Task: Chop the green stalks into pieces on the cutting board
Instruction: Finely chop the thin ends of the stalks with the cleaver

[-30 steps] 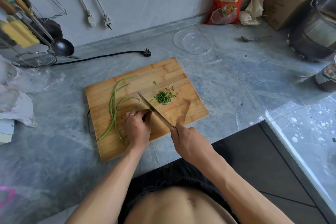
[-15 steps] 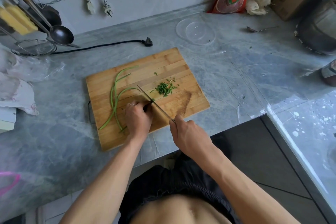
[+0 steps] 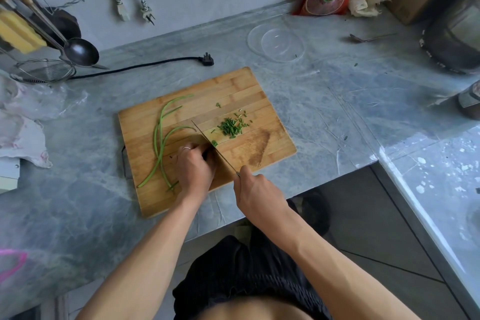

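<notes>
Grey marble-pattern countertop (image 3: 324, 101) carries a bamboo cutting board (image 3: 233, 86), set at a slant with its near left corner toward the person. On the board's left half lie the uncut green stalks (image 3: 159, 138): several long thin ones, long axes running from the near left up and away, tips curving right. Right hand (image 3: 255, 196) is curled round the knife handle; the kitchen knife (image 3: 215, 148) runs diagonally from that hand up-left across the board. Left hand (image 3: 194, 166), ring on one finger, sits with fingers curled down just left of the blade, apparently pinning a bundle of stalk ends against the board; the grip itself is covered by the knuckles, so whether it pinches or merely presses cannot be told for certain. Chopped pieces (image 3: 232, 126) form a small heap just right of the blade, with a few strays beyond. Judgement: feed direction is left to right, stalk under the left hand advancing toward the blade, so left hand governs the next cut. Blade-to-fingertip contact is hidden; knife handle is hidden inside the fist.
</notes>
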Demonstrator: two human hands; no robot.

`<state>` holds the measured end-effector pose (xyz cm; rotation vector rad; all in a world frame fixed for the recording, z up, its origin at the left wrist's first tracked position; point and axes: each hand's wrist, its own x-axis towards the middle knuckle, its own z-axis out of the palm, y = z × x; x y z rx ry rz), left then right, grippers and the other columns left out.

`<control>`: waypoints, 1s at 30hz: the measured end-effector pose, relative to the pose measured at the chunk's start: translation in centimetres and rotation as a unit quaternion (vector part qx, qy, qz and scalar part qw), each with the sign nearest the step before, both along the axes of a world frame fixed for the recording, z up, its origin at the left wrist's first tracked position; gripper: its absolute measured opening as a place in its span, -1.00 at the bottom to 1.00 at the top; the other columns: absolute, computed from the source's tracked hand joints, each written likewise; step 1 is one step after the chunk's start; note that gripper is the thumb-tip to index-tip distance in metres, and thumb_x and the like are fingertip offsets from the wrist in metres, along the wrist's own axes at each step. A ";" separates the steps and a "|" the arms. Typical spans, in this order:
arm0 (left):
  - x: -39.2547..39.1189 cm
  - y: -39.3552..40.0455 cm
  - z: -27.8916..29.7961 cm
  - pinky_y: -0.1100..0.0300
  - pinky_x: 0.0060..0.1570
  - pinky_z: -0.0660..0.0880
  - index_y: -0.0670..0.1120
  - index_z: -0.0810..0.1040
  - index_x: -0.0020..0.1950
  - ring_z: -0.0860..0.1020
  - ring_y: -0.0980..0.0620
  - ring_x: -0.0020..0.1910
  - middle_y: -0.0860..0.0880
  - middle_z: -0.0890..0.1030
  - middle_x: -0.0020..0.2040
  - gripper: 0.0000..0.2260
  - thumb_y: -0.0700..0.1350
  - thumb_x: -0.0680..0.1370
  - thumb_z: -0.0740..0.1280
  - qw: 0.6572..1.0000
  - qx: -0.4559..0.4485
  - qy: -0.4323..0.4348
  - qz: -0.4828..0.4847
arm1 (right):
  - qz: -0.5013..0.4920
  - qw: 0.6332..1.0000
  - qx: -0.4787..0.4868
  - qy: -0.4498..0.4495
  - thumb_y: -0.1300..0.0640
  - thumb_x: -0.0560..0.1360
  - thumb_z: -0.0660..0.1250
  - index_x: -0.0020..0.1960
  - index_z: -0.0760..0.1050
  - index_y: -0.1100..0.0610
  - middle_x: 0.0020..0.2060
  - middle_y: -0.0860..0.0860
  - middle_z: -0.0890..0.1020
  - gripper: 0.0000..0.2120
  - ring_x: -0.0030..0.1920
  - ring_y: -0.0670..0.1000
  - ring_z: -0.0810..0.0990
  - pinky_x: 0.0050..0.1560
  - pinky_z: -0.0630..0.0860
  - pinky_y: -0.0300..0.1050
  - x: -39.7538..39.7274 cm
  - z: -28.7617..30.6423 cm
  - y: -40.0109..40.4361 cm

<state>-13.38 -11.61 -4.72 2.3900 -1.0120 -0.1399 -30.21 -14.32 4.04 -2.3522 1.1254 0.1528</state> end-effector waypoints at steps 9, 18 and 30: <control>-0.2 0.0 -0.6 0.03 -0.21 0.42 -0.11 0.71 -0.10 0.50 -0.18 -0.22 -0.16 0.61 -0.19 -0.87 -0.18 0.52 0.35 0.999 -0.036 0.004 0.010 | -0.013 1.000 0.019 -0.021 -0.06 0.68 -0.03 -0.07 0.20 0.12 -0.43 0.02 0.33 -0.72 -0.50 0.07 0.25 -0.48 0.20 -0.08 -1.1 -0.6 0.0; -0.2 0.1 -0.5 0.06 -0.26 0.34 -0.13 0.70 -0.16 0.48 -0.18 -0.25 -0.14 0.57 -0.23 -0.85 -0.17 0.52 0.34 0.999 -0.035 0.001 0.015 | -0.042 0.997 0.055 -0.023 -0.10 0.68 -0.05 -0.07 0.23 0.11 -0.40 0.04 0.40 -0.69 -0.46 0.11 0.36 -0.42 0.32 -0.04 -0.9 -0.3 -0.6; -0.3 0.3 -0.5 0.04 -0.21 0.44 -0.13 0.71 -0.13 0.53 -0.13 -0.22 -0.09 0.61 -0.20 -0.93 -0.22 0.48 0.42 0.998 -0.056 0.016 0.002 | -0.091 0.991 0.083 -0.052 -0.11 0.67 -0.04 -0.07 0.30 0.14 -0.35 0.03 0.44 -0.64 -0.41 0.05 0.40 -0.42 0.28 -0.06 0.7 0.6 -4.4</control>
